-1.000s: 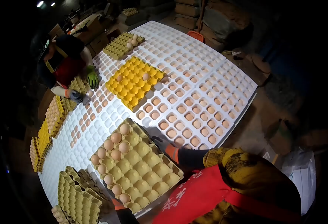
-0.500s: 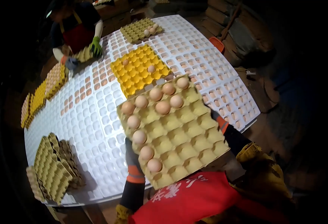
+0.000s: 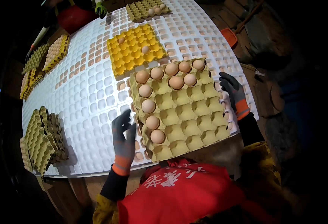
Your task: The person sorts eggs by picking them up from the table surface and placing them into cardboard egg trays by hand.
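A pale cardboard egg tray point(image 3: 186, 112) lies on the white moulded trays point(image 3: 74, 127) at the table's near edge. Several brown eggs fill its back row and left column, with two more in the second row. Just left of it is my left hand point(image 3: 123, 136), gloved in grey and orange, fingers apart and holding nothing. My right hand point(image 3: 233, 91), in a matching glove, is off the tray's right side, open and empty. Behind the cardboard tray sits a yellow tray point(image 3: 134, 46) with two eggs.
Stacked empty cardboard trays point(image 3: 40, 138) lean at the left. Filled egg trays point(image 3: 55, 52) stand along the far left edge. Another cardboard tray point(image 3: 143, 10) with several eggs is at the back. A co-worker's green-gloved hand point(image 3: 101, 10) shows at the top. An orange scoop point(image 3: 229, 38) lies beyond the table.
The cardboard tray has come down onto the white trays, and both my hands have let go of it. The co-worker's tray has moved to the far left stack.
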The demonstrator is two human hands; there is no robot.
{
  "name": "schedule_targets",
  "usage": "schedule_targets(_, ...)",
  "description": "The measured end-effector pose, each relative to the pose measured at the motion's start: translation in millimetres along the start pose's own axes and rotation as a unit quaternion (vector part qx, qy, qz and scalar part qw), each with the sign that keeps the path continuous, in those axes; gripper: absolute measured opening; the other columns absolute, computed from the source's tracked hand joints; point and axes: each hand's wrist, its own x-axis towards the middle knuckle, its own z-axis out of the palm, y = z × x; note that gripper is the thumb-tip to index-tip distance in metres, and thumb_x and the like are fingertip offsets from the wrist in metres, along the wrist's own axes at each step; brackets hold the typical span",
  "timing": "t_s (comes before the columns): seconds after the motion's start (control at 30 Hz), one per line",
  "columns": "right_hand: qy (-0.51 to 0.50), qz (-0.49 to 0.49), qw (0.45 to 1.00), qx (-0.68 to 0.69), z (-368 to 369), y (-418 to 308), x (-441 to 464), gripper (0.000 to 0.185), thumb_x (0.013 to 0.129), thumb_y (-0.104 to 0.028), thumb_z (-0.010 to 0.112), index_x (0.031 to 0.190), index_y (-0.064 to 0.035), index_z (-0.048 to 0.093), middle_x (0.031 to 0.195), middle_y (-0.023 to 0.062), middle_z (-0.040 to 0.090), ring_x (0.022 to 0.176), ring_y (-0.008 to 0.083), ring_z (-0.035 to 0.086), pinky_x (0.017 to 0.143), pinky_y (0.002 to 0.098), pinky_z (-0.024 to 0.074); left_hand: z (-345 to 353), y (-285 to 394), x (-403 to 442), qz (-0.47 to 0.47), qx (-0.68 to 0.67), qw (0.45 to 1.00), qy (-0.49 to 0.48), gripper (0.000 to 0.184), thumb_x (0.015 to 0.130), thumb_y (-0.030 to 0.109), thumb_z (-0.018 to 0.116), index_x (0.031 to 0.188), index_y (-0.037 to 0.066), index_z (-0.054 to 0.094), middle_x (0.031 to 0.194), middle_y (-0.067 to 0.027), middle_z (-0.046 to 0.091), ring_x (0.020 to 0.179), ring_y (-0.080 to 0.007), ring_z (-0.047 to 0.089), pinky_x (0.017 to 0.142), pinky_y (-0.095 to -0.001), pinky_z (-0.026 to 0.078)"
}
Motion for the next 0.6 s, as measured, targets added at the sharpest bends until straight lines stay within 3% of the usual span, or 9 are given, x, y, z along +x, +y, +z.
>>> schedule_targets(0.03,0.005,-0.104,0.981,-0.163,23,-31,-10,0.039,0.095,-0.005,0.062,0.134,-0.0033,0.059,0.125,0.0093,0.065,0.112,0.0164,0.063,0.097,0.0305,0.0504,-7,28,-4,0.058,0.091,0.992,-0.071,0.048,0.089,0.011,0.068,0.135,0.005,0.057,0.122,-0.0104,0.06,0.111,-0.0214,0.058,0.091,-0.0348,0.049)
schedule_targets(0.1,-0.084,-0.1,0.973,-0.189,63,-72,-26,0.035,0.095,-0.011,0.064,0.129,-0.0072,0.064,0.128,0.0052,0.063,0.107,0.0166,0.064,0.093,0.0321,0.0516,-3,63,-6,0.193,0.181,0.952,-0.156,0.053,0.079,0.006,0.075,0.13,0.008,0.061,0.117,-0.0135,0.06,0.105,-0.0294,0.06,0.087,-0.0388,0.05)
schedule_targets(0.23,-0.106,-0.354,0.753,-0.545,102,-68,-11,0.046,0.084,-0.012,0.071,0.13,-0.0178,0.063,0.121,0.0123,0.062,0.115,0.0354,0.057,0.096,0.0454,0.0503,16,66,-12,0.217,0.375,0.88,-0.193,0.04,0.077,0.017,0.074,0.116,0.014,0.066,0.116,-0.0112,0.061,0.098,-0.0329,0.061,0.081,-0.0436,0.049)
schedule_targets(0.33,-0.116,-0.355,0.708,-0.6,107,-55,3,0.043,0.087,-0.018,0.07,0.129,-0.0164,0.062,0.117,0.013,0.062,0.111,0.032,0.061,0.095,0.0408,0.0512,18,70,-9,0.217,0.378,0.876,-0.209,0.032,0.08,0.017,0.071,0.11,0.012,0.065,0.115,-0.0107,0.061,0.096,-0.0324,0.061,0.079,-0.0431,0.049)
schedule_targets(0.4,-0.127,-0.254,0.878,-0.386,102,-56,5,0.043,0.089,-0.021,0.067,0.131,-0.0142,0.06,0.116,0.0118,0.062,0.108,0.0283,0.062,0.094,0.0376,0.0515,17,66,-12,0.228,0.362,0.877,-0.217,0.029,0.08,0.018,0.07,0.108,0.01,0.065,0.113,-0.0113,0.061,0.096,-0.0322,0.061,0.079,-0.0433,0.049)
schedule_targets(0.47,-0.117,-0.113,0.978,-0.128,86,-60,11,0.044,0.092,-0.025,0.062,0.132,-0.0072,0.056,0.118,0.0092,0.062,0.104,0.0224,0.063,0.093,0.0328,0.0513,18,53,-15,0.251,0.313,0.894,-0.198,0.031,0.078,0.012,0.071,0.108,0.007,0.064,0.105,-0.0128,0.063,0.09,-0.0322,0.062,0.077,-0.0422,0.05)
schedule_targets(0.5,-0.087,-0.025,0.992,0.091,74,-66,13,0.044,0.091,-0.022,0.063,0.131,-0.004,0.056,0.123,0.0083,0.061,0.106,0.0205,0.063,0.094,0.0335,0.0513,16,51,-14,0.257,0.278,0.907,-0.183,0.032,0.078,0.009,0.071,0.11,0.007,0.064,0.102,-0.0129,0.064,0.089,-0.0319,0.062,0.077,-0.0408,0.05)
schedule_targets(0.57,-0.083,0.009,0.963,0.256,51,-64,27,0.046,0.09,-0.022,0.065,0.131,-0.003,0.056,0.124,0.0094,0.06,0.107,0.0203,0.062,0.095,0.0337,0.0514,1,65,-13,0.123,0.105,0.974,-0.156,0.037,0.079,0.004,0.069,0.116,0.005,0.063,0.1,-0.0105,0.065,0.093,-0.0272,0.065,0.083,-0.0358,0.052)
schedule_targets(0.6,-0.079,-0.005,0.975,0.21,49,-68,33,0.049,0.089,-0.022,0.066,0.135,-0.0078,0.055,0.122,0.0094,0.06,0.11,0.0205,0.061,0.096,0.0355,0.0515,-3,57,-14,-0.013,-0.051,0.989,-0.136,0.037,0.085,0.01,0.064,0.121,0.003,0.06,0.107,-0.0101,0.065,0.094,-0.0197,0.064,0.087,-0.0307,0.051)
